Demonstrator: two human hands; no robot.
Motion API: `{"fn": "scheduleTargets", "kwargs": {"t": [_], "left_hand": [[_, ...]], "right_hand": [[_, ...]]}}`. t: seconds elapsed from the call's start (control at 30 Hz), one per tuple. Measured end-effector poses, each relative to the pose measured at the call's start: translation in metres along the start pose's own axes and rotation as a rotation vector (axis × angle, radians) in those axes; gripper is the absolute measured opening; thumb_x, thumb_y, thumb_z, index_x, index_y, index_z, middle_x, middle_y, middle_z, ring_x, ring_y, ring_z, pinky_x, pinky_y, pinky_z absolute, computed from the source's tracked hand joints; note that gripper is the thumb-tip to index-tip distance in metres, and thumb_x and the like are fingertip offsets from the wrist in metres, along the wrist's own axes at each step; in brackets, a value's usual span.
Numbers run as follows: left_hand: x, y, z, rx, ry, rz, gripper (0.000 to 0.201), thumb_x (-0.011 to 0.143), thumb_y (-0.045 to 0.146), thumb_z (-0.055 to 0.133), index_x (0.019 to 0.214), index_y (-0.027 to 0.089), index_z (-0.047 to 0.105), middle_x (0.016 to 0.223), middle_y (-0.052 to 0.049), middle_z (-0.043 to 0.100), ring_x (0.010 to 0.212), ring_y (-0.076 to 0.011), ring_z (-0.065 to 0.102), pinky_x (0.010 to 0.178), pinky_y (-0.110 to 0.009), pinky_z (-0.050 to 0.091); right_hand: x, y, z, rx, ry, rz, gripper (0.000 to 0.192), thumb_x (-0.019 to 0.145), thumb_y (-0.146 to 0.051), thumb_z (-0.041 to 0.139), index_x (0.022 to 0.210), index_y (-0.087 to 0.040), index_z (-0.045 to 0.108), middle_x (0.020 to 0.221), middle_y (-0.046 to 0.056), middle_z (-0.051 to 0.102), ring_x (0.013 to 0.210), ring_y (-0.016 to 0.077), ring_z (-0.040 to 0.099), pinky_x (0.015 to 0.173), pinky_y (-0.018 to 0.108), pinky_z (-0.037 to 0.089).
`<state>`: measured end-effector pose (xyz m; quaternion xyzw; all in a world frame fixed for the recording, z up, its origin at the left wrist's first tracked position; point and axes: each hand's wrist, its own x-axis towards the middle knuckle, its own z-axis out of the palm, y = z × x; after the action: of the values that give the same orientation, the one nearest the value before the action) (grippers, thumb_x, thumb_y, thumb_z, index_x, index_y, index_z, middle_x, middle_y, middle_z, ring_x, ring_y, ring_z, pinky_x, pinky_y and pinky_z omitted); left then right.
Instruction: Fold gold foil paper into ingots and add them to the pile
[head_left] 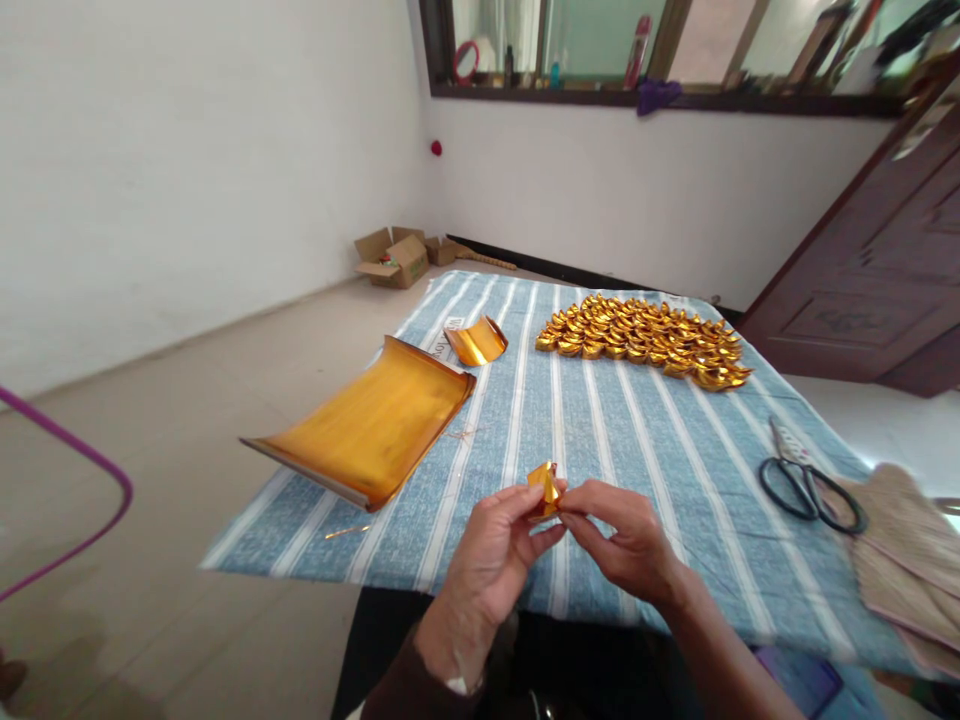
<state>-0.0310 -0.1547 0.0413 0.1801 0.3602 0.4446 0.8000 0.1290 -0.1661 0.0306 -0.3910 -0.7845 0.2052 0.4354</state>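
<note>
A small folded piece of gold foil paper (pixel 544 487) is pinched between the fingertips of my left hand (pixel 491 565) and my right hand (pixel 626 540), just above the near edge of a blue striped cloth (pixel 622 430). A curled stack of gold foil sheets (pixel 375 425) lies on the cloth to the left. A smaller curled gold sheet (pixel 476 342) sits behind it. Many folded gold ingot shapes (pixel 645 338) are spread in a flat group at the far side.
Black-handled scissors (pixel 806 485) lie on the cloth at the right, next to tan fabric (pixel 911 560). Open cardboard boxes (pixel 394 257) stand on the floor by the far wall. A dark wooden door (pixel 877 270) is at the right, a purple tube (pixel 75 455) at the left.
</note>
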Motion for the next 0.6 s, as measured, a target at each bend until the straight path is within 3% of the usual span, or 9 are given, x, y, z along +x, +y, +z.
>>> {"fn": "scheduleTargets", "kwargs": {"t": [0.33,0.47,0.6], "left_hand": [[0.001,-0.005,0.002,0.105,0.045,0.092,0.02,0.065,0.027,0.08,0.076,0.011,0.075,0.088,-0.012,0.074,0.083,-0.0207,0.067,0.073,-0.027,0.052],[0.004,-0.009,0.002,0.115,0.062,0.123,0.02,0.066,0.027,0.08,0.073,0.01,0.074,0.088,-0.011,0.074,0.084,-0.02,0.067,0.075,-0.028,0.052],[0.007,-0.013,0.001,0.153,0.067,0.197,0.016,0.068,0.025,0.077,0.07,0.01,0.073,0.087,-0.011,0.074,0.084,-0.0193,0.066,0.077,-0.028,0.052]], "right_hand": [[-0.005,0.007,0.003,-0.053,-0.008,-0.018,0.022,0.093,-0.021,0.053,0.106,-0.024,0.07,0.082,0.005,0.071,0.072,0.017,0.064,0.065,0.029,0.05],[-0.004,0.003,0.007,0.042,0.063,0.097,0.018,0.093,-0.021,0.053,0.09,-0.022,0.071,0.079,0.004,0.07,0.072,0.0164,0.064,0.068,0.029,0.049],[-0.002,-0.001,0.014,0.149,0.134,0.257,0.015,0.088,-0.024,0.059,0.077,-0.021,0.069,0.072,0.003,0.068,0.065,0.015,0.061,0.058,0.026,0.046]]}}
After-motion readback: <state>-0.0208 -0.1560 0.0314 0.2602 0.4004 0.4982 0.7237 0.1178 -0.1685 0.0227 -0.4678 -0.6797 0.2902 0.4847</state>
